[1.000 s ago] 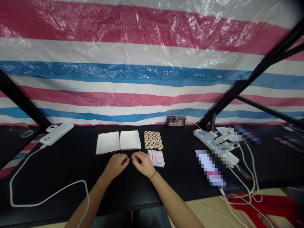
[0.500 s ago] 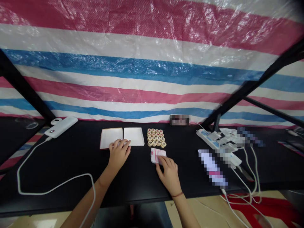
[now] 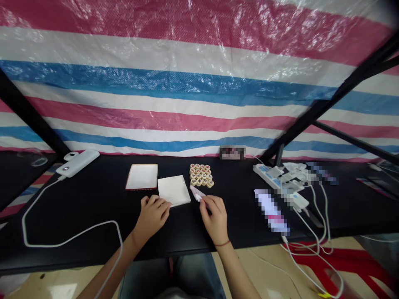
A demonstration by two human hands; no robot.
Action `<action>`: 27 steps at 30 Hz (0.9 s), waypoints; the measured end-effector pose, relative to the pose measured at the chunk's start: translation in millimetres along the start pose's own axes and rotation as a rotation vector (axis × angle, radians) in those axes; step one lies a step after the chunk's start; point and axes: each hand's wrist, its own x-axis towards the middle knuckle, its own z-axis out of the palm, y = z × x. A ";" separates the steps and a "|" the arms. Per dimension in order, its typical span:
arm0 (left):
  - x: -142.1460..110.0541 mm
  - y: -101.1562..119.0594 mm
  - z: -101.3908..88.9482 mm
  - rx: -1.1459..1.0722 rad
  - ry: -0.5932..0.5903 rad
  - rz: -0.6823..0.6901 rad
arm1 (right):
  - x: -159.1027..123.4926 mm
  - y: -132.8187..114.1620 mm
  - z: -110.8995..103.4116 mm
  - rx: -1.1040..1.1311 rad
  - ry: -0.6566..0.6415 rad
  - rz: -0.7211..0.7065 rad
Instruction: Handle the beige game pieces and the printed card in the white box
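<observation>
Left hand: my left hand (image 3: 151, 216) — half curled, fingertips (image 3: 164, 207) against the lower left edge of a white square lid (image 3: 173, 190); whether it grips or only rests there, I cannot tell;

Right hand: my right hand (image 3: 215, 216) — closed in a pinch on a folded pink-ruled paper (image 3: 197, 193), which angles up and left from my fingers, just beside the lid's right edge;

Lid: lying flat and slightly skewed on the black tabletop (image 3: 102, 216), its upper left corner close to a red-edged white box (image 3: 141, 177);

Pieces: wooden Chinese chess pieces (image 3: 201, 175) in a tight flat cluster, just beyond the paper and near the lid's upper right corner; neither hand touches them;

Room: open black surface between my hands and the tabletop's near edge, which passes under both forearms;

Left side: a white power bank (image 3: 81, 162) near the far edge, its white cable (image 3: 71, 237) looping down beside my left forearm;

Right side: a white power strip (image 3: 268, 176) with plugs and cords, well apart from my right hand; a pixelated object (image 3: 272, 211) lies nearer — too blurred to name;

Behind: a striped red, white and blue tarpaulin (image 3: 199, 83).
</observation>
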 end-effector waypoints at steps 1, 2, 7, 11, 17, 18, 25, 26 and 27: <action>-2.6 1.5 -0.7 0.002 0.010 0.008 | 5.9 -5.2 3.6 0.017 -0.035 -0.038; -4.5 2.2 -0.9 0.005 0.030 0.006 | 11.7 -9.6 8.3 0.023 -0.090 -0.087; -6.4 -3.7 3.8 -0.032 0.098 -0.067 | 29.5 -15.9 36.4 -0.049 -0.434 -0.266; -6.1 -8.3 7.6 -0.087 0.092 -0.083 | 28.7 -12.3 47.2 -0.051 -0.532 -0.274; -5.6 -8.0 7.0 -0.101 0.079 -0.100 | 30.9 -13.1 49.5 -0.026 -0.575 -0.286; -5.3 -8.3 7.0 -0.107 0.077 -0.101 | 31.9 -13.5 50.6 -0.026 -0.580 -0.286; -3.7 -12.5 8.3 -0.180 0.081 -0.109 | 29.1 -17.4 56.8 -0.042 -0.576 -0.268; -3.6 -12.6 8.2 -0.186 0.080 -0.113 | 29.6 -16.5 55.8 -0.041 -0.568 -0.276; -3.6 -12.5 7.9 -0.191 0.078 -0.116 | 31.7 -14.6 54.3 -0.041 -0.553 -0.285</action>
